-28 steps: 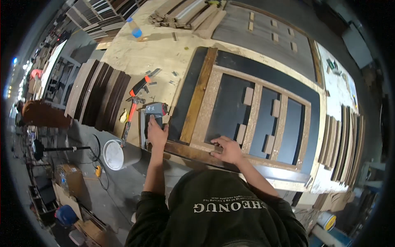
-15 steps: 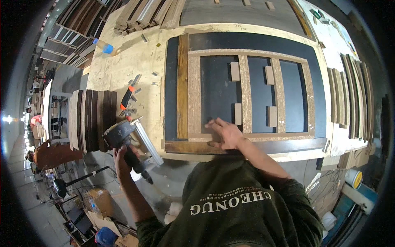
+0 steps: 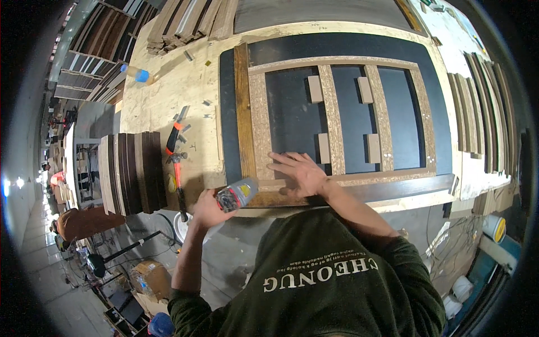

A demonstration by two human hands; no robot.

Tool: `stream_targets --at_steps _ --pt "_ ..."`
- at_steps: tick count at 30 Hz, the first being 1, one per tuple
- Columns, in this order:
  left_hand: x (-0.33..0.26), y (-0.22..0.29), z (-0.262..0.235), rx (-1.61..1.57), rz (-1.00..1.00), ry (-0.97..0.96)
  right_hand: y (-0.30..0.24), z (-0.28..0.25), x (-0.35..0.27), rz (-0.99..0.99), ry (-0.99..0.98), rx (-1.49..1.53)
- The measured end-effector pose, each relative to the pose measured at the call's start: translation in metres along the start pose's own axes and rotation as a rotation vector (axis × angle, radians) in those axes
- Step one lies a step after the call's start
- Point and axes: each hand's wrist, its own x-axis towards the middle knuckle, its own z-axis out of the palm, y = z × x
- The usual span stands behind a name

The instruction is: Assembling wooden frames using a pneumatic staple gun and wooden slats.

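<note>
My left hand (image 3: 205, 210) grips a grey nail gun (image 3: 236, 194) with a red label, held at the workbench's near edge by the lower left corner of a chipboard frame (image 3: 332, 118). The frame lies on a dark panel (image 3: 404, 121), with brown wooden strips along its left side (image 3: 242, 112) and near side (image 3: 393, 188). My right hand (image 3: 298, 173) lies flat, fingers spread, on the frame's near rail. Small chipboard blocks (image 3: 315, 89) sit between the frame's uprights.
An orange-handled hammer (image 3: 178, 180) and an orange clamp (image 3: 173, 136) lie left of the frame. Dark wood strips (image 3: 132, 174) are stacked further left, more strips (image 3: 483, 123) at the right. A blue-capped bottle (image 3: 136, 73) lies at the back left. A white bucket (image 3: 181, 223) stands below the bench.
My left hand has carried the nail gun from the bench's left side over to the frame's lower left corner. My right hand has stayed pressed on the near rail.
</note>
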Motion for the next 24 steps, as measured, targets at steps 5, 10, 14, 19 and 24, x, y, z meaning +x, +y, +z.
stream_targets --at_steps 5,10,14,19,24 --pt "0.012 0.037 -0.014 0.213 0.047 -0.066 0.001 0.001 0.002 0.009 0.025 0.036" --pt "0.022 0.042 -0.016 0.182 0.064 -0.113 0.001 0.0 0.002 -0.001 0.061 0.036" --pt "0.03 0.037 -0.017 0.16 -0.136 -0.27 0.001 0.0 0.002 0.003 0.056 0.024" --pt "0.032 0.033 -0.016 0.179 -0.111 -0.285 0.002 0.001 0.002 0.002 0.043 0.038" --pt "0.033 0.041 -0.015 0.268 -0.044 -0.266 0.002 0.002 0.002 0.014 0.044 0.073"
